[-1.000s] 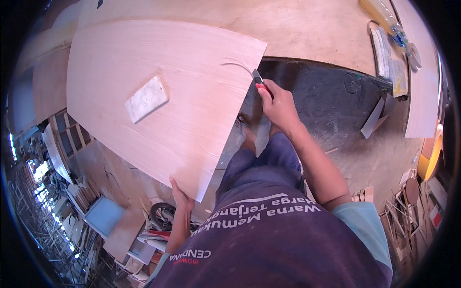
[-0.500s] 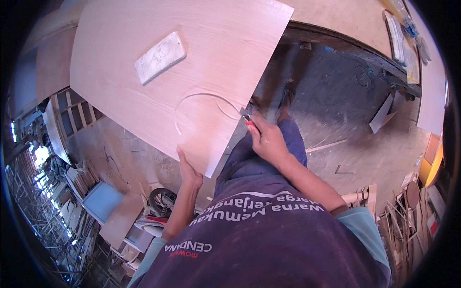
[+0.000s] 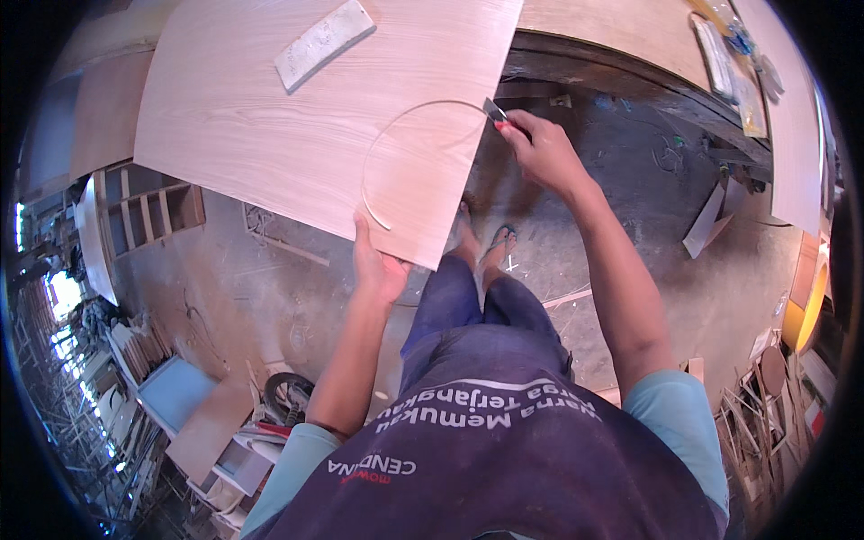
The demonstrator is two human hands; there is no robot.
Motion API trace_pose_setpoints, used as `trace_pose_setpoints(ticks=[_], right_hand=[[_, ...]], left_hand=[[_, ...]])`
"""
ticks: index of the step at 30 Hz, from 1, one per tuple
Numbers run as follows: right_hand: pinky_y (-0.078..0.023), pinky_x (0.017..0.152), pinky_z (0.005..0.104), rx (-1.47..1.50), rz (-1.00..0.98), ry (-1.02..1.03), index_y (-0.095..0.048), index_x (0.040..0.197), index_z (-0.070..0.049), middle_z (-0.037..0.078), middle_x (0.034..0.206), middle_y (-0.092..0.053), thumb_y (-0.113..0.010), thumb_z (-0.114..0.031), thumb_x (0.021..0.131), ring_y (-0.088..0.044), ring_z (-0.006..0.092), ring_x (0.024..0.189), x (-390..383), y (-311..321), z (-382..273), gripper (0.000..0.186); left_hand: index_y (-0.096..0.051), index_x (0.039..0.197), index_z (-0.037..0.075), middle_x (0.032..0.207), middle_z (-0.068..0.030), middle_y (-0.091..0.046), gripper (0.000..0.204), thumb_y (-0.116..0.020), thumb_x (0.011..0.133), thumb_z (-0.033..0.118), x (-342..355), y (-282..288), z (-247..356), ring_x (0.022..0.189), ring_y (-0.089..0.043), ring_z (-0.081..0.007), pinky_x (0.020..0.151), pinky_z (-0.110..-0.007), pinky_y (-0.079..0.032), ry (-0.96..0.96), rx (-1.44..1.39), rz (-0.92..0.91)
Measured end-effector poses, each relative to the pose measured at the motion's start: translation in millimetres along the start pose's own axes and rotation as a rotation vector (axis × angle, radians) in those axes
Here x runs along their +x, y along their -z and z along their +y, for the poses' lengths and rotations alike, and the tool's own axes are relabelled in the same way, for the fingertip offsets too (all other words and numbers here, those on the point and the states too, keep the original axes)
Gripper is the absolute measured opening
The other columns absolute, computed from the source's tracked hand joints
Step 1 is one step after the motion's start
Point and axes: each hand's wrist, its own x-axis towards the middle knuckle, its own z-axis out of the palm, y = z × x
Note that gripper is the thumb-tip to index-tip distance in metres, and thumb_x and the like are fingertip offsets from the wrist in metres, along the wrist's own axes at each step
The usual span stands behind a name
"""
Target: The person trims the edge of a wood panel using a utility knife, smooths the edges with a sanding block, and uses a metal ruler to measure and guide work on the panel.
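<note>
- Panel [image 3: 270, 126]: pale wood-grain sheet, in front of person, near part jutting out over floor [image 3: 720, 288]; one corner pts down twd person, just L of the legs. Grain runs roughly L–R. Far end cut off by frame, so can't tell full long axis.
- L hand [image 3: 380, 268]: clamped on panel's near edge by that corner, thumb on top, other fingers mostly hidden underneath.
- R hand [image 3: 543, 151]: closed round red handle of knife [image 3: 494, 111], at panel's R edge. Blade pts up-L, handle down-R; long axis on that diagonal.
- Strip [image 3: 450, 101]: thin, pale, bowed out to L; one end at blade, other free, nr L thumb. Can't tell if it touches panel top.
- White block [image 3: 324, 43]: flat on panel, long axis lower-L to upper-R.
- Bench [image 3: 621, 40]: upper R, beyond panel's R edge.
</note>
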Motion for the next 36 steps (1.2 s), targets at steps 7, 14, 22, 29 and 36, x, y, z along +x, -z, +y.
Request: trace_pose_setpoints(ticks=[7,14,22,29,36], right_hand=[[-0.055,0.089,0.0455,-0.051,0.047,0.023,-0.072,0.123,-0.003,0.025,0.111,-0.074,-0.065,-0.025,0.1,-0.071,0.0435,0.105,13,5,12,0.032],[-0.056,0.088,0.0437,0.085,0.08,0.093,-0.073,0.119,-0.001,0.026,0.107,-0.073,-0.066,-0.021,0.098,-0.072,0.044,0.102,-2,-16,28,0.031],[-0.056,0.08,0.0479,0.079,0.025,0.054,-0.072,0.115,-0.002,0.026,0.099,-0.073,-0.067,-0.02,0.097,-0.07,0.0465,0.093,-75,-53,9,0.026],[-0.056,0.075,0.0502,0.083,-0.002,0.057,-0.071,0.117,-0.004,0.024,0.095,-0.073,-0.067,-0.02,0.097,-0.07,0.0462,0.088,-137,-94,9,0.026],[-0.054,0.084,0.0488,0.147,-0.018,0.04,-0.07,0.118,-0.003,0.021,0.097,-0.075,-0.065,-0.018,0.1,-0.071,0.0452,0.088,-169,-113,7,0.024]], left_hand=[[-0.041,0.158,0.012,0.15,-0.0113,-0.055,0.07,-0.052,0.106,0.059,31,18,24,0.136,-0.055,-0.0283,0.112,-0.049,-0.046,-0.066,0.087,0.122],[-0.042,0.156,0.009,0.152,-0.0114,-0.053,0.066,-0.05,0.109,0.055,35,28,31,0.135,-0.055,-0.0272,0.11,-0.048,-0.045,-0.109,0.186,0.089],[-0.041,0.157,0.01,0.155,-0.0112,-0.051,0.065,-0.049,0.11,0.053,34,31,33,0.138,-0.053,-0.0265,0.112,-0.046,-0.045,-0.092,0.203,0.06],[-0.043,0.155,0.01,0.152,-0.0104,-0.053,0.064,-0.05,0.109,0.054,31,24,36,0.136,-0.054,-0.0257,0.111,-0.045,-0.047,-0.098,0.232,0.074],[-0.046,0.151,0.008,0.144,-0.0143,-0.057,0.064,-0.049,0.109,0.056,36,28,35,0.129,-0.059,-0.029,0.105,-0.049,-0.05,-0.13,0.262,0.071]])
